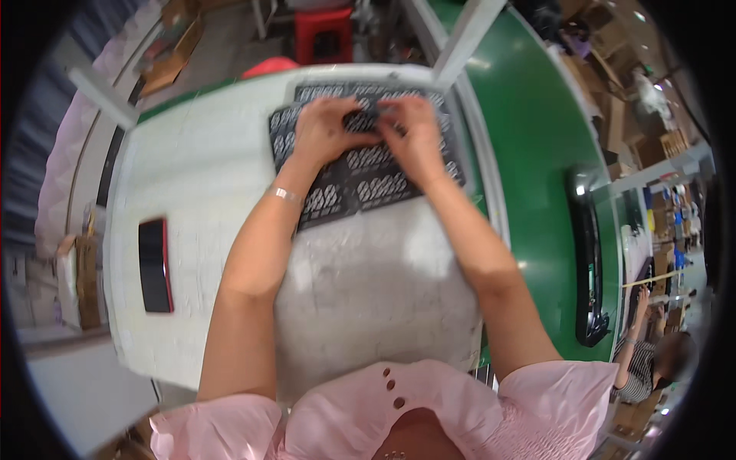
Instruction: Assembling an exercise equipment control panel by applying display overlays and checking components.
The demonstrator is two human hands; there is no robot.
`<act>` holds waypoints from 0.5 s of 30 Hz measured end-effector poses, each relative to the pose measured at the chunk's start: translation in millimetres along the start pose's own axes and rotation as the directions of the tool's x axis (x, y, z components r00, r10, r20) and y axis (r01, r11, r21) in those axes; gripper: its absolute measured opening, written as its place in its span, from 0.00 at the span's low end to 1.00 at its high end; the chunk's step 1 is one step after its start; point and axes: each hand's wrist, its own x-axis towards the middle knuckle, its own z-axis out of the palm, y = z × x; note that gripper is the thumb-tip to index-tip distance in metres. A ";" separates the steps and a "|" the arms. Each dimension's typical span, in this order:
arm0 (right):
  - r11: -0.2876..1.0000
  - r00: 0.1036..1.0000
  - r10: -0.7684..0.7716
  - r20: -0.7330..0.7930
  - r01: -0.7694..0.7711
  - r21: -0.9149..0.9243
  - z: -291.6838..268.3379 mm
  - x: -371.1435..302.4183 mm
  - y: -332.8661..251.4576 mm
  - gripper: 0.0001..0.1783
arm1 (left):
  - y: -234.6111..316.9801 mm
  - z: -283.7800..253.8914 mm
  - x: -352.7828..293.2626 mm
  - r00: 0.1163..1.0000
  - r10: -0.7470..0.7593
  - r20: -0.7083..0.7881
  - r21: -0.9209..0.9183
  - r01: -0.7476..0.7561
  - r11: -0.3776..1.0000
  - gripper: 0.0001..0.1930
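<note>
Dark sheets (381, 184) printed with rows of silvery slanted shapes lie at the far side of the white table, one partly over another. My left hand (326, 132) rests over the left part of the sheets, thumb and forefinger spread apart. A silvery bracelet (286, 194) circles that wrist. My right hand (415, 138) is over the sheets just to the right, its fingers bent toward the left hand and smeared by motion. A small greyish blur shows between the two hands near the right fingertips; what it is cannot be made out.
A phone with a red edge (156, 265) lies on the white table (192, 184) at left. Along the right runs a green conveyor belt (525, 153) carrying a long black glossy device (588, 261). Metal posts flank the table. Beyond stands a red stool (323, 34); a person works at far right.
</note>
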 end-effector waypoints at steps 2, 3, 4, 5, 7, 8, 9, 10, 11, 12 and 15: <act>0.974 0.996 0.088 -0.028 -0.080 0.213 15.6 -16.2 3.6 0.21 | -3.4 7.9 -8.9 0.997 -0.061 0.044 -0.006 0.061 0.998 0.34; 0.946 0.982 0.185 -0.025 -0.171 0.275 16.3 -15.5 -7.4 0.14 | -7.9 4.4 -13.5 0.981 -0.159 0.113 -0.015 0.162 0.987 0.38; 0.993 0.990 0.084 -0.115 -0.073 0.092 8.6 -7.6 -13.6 0.07 | -5.8 -7.1 -14.6 0.944 -0.266 0.195 -0.062 0.283 0.957 0.42; 0.961 0.955 0.245 -0.167 -0.216 0.174 3.3 -1.0 -17.9 0.05 | -8.3 -14.0 -19.3 0.947 -0.272 0.171 -0.001 0.276 0.961 0.45; 0.580 0.758 0.649 -0.070 -0.433 0.691 -13.8 12.6 -9.7 0.03 | 2.0 -17.4 -16.7 0.948 -0.249 0.199 -0.014 0.257 0.966 0.43; 0.593 0.754 0.650 -0.098 -0.422 0.686 -19.7 15.6 -3.4 0.03 | 5.3 -15.6 -16.9 0.953 -0.226 0.202 0.036 0.223 0.974 0.40; 0.353 0.659 0.752 0.007 -0.412 0.840 -23.6 16.3 4.4 0.03 | 7.6 -13.9 -15.5 0.957 -0.206 0.206 0.088 0.191 0.978 0.37; 0.081 0.570 0.808 0.149 -0.359 0.930 -25.1 14.9 10.7 0.04 | 10.2 -16.0 -12.5 0.945 -0.198 0.262 0.060 0.189 0.980 0.30; 0.090 0.569 0.812 0.131 -0.344 0.935 -24.0 9.8 14.3 0.04 | 13.0 -15.8 -9.7 0.948 -0.178 0.265 0.057 0.169 0.984 0.30; 0.069 0.526 0.842 0.123 -0.331 0.941 -20.4 -1.3 14.9 0.04 | 15.7 -15.5 -11.5 0.947 -0.158 0.280 0.045 0.151 0.988 0.27; -0.030 0.465 0.865 0.187 -0.326 0.945 -3.4 -21.8 41.1 0.05 | 20.5 -9.2 -7.9 0.963 -0.036 0.267 0.053 0.022 0.998 0.21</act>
